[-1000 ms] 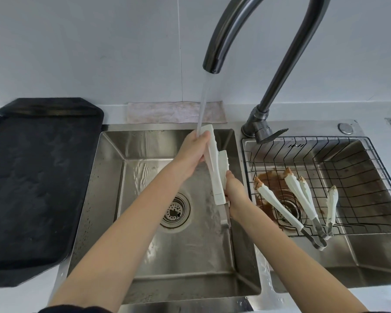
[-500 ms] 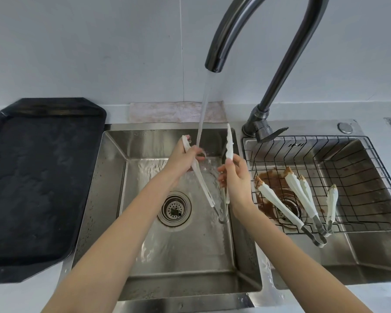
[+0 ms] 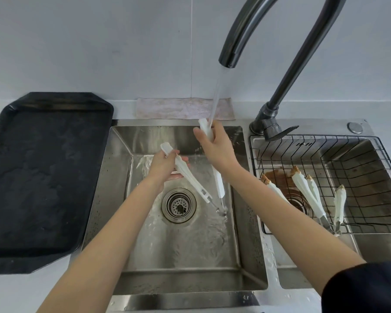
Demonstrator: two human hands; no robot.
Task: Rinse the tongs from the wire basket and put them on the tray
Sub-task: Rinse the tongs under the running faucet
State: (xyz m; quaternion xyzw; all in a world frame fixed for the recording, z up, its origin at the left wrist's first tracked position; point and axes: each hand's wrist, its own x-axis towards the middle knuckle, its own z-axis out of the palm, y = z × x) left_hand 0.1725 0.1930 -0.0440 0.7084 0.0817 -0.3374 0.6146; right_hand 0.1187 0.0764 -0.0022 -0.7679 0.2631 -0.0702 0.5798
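Right hand (image 3: 215, 150) clamps one arm of white tongs (image 3: 191, 177) beneath the faucet (image 3: 280, 71) stream, while the left hand (image 3: 164, 167) grips the other arm, spreading the pair wide over the left sink basin (image 3: 120, 168). Two more sauce-tipped tongs, possibly three, lie in the wire basket (image 3: 352, 154) across the right basin. No legible writing shows; a small mark on the basin's far wall is too blurred to read. Left of the sink, the black tray (image 3: 43, 177) sits bare, its near corner close to the counter's edge.
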